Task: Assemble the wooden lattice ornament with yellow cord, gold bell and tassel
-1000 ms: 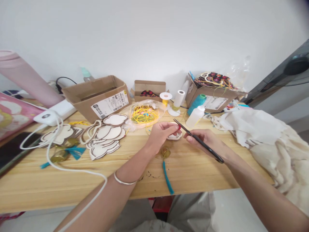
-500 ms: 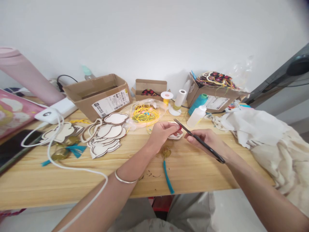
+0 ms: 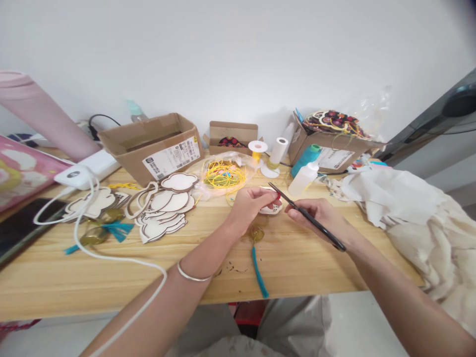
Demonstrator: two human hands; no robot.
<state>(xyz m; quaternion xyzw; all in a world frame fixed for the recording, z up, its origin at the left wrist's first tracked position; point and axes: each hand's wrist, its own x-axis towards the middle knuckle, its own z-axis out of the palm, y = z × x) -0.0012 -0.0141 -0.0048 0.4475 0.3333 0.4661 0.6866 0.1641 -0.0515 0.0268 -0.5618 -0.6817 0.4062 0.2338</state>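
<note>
My left hand (image 3: 250, 206) is closed in a pinch on a small red piece (image 3: 278, 196), mostly hidden by the fingers. Just behind those fingertips is a pale cut-out plaque (image 3: 275, 210) with a reddish pattern, partly covered. My right hand (image 3: 320, 217) grips long, slim black tweezers (image 3: 314, 223), their tip slanting up and left close to the red piece. Whether the tip touches it I cannot tell. On the table below my left hand lies a brass-coloured round piece (image 3: 256, 232) with a teal tassel (image 3: 259, 272).
Left of my hands lie stacked wooden cut-outs (image 3: 163, 218), a white cable (image 3: 122, 259) and a phone (image 3: 26, 228). Behind are a yellow cord bundle (image 3: 225, 174), a squeeze bottle (image 3: 303, 179), teal thread (image 3: 305, 159) and cardboard boxes (image 3: 148, 148). Pale cloth (image 3: 416, 218) drapes the right side.
</note>
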